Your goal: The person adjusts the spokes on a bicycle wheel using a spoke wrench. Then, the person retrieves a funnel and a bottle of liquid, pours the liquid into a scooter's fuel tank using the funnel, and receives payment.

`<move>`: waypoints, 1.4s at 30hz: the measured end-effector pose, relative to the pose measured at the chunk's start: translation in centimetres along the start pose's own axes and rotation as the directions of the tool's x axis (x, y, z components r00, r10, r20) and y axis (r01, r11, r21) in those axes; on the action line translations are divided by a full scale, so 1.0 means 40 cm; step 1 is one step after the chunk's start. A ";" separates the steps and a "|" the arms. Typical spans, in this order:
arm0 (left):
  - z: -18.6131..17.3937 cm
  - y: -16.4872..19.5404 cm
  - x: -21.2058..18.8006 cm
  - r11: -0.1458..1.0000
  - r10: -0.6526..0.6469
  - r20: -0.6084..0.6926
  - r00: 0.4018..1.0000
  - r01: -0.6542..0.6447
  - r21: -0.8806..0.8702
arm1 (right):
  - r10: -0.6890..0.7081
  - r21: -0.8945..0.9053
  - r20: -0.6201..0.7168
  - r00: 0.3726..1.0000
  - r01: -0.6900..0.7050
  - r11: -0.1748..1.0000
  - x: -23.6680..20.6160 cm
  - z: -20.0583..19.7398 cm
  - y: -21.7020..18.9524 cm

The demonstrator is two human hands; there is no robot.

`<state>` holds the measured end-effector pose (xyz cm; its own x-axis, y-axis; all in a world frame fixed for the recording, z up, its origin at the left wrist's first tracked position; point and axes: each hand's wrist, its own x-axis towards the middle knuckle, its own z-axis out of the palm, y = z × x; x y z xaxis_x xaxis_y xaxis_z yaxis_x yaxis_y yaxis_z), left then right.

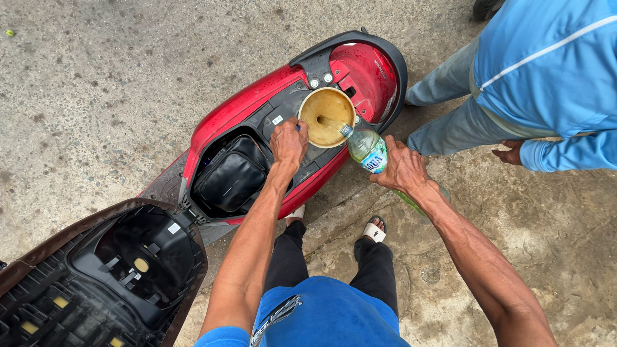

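A red scooter (231,115) stands with its seat (96,276) flipped up toward me, showing the black under-seat compartment (231,177). A yellowish funnel (326,115) sits in the opening near the tail. My left hand (289,142) grips the funnel's near rim. My right hand (402,168) holds a clear plastic bottle (366,149) tilted down, its mouth over the funnel, and a thin stream of liquid runs into it.
Another person in a blue jacket (546,64) and grey trousers stands at the upper right, close to the scooter's tail. My sandalled feet (375,230) stand on rough, stained concrete (96,83) beside the scooter.
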<state>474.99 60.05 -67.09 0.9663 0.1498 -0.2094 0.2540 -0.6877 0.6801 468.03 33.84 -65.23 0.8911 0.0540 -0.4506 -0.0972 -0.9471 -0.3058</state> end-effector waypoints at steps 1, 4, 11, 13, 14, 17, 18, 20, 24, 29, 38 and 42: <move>0.000 0.000 0.000 1.000 0.001 0.002 1.000 -0.001 0.002 | -0.004 0.002 0.001 1.000 0.004 1.000 0.001 0.001 0.002; -0.002 0.001 0.001 1.000 -0.002 0.002 1.000 0.002 0.016 | -0.016 0.004 -0.001 1.000 0.016 1.000 0.004 0.005 0.006; -0.009 0.010 0.003 1.000 -0.031 0.048 0.998 0.031 0.005 | -0.028 0.005 0.017 0.999 0.028 1.000 0.009 0.006 0.014; -0.010 0.012 0.002 1.000 -0.017 0.033 0.999 0.017 0.006 | -0.027 0.003 0.019 0.999 0.027 1.000 0.009 0.006 0.013; -0.010 0.012 0.002 1.000 -0.018 0.035 0.999 0.017 0.007 | -0.025 -0.001 0.020 0.999 0.025 1.000 0.008 0.005 0.012; -0.012 0.013 0.000 1.000 -0.020 0.036 0.999 0.020 0.009 | -0.018 -0.009 0.026 0.999 0.019 1.000 0.005 0.002 0.007; -0.013 0.013 0.000 1.000 -0.018 0.035 0.999 0.018 0.007 | -0.015 -0.012 0.027 1.000 0.015 1.000 0.004 0.000 0.005; -0.013 0.014 -0.001 1.000 -0.018 0.036 0.999 0.017 0.005 | -0.022 -0.009 0.019 1.000 0.022 1.000 0.002 -0.005 0.002; -0.014 0.015 -0.002 1.000 -0.008 0.026 1.000 0.008 0.006 | -0.006 -0.030 0.030 1.000 0.007 1.000 0.001 -0.011 -0.005; -0.014 0.012 -0.002 1.000 -0.018 0.041 0.999 0.017 0.012 | 0.006 -0.045 0.032 0.999 -0.004 0.999 0.001 -0.014 -0.010; -0.014 0.009 -0.003 1.000 0.002 0.029 1.000 -0.002 0.012 | 0.027 -0.044 0.032 0.999 -0.025 0.999 -0.004 -0.022 -0.018; -0.015 0.009 -0.002 1.000 -0.003 0.042 0.999 0.003 -0.001 | 0.047 -0.054 0.066 0.997 -0.043 0.998 -0.001 -0.023 -0.019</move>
<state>475.03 60.24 -66.40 0.9629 0.1223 -0.2405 0.2571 -0.6864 0.6802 468.47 34.27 -64.19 0.8542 0.0305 -0.5191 -0.1118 -0.9642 -0.2405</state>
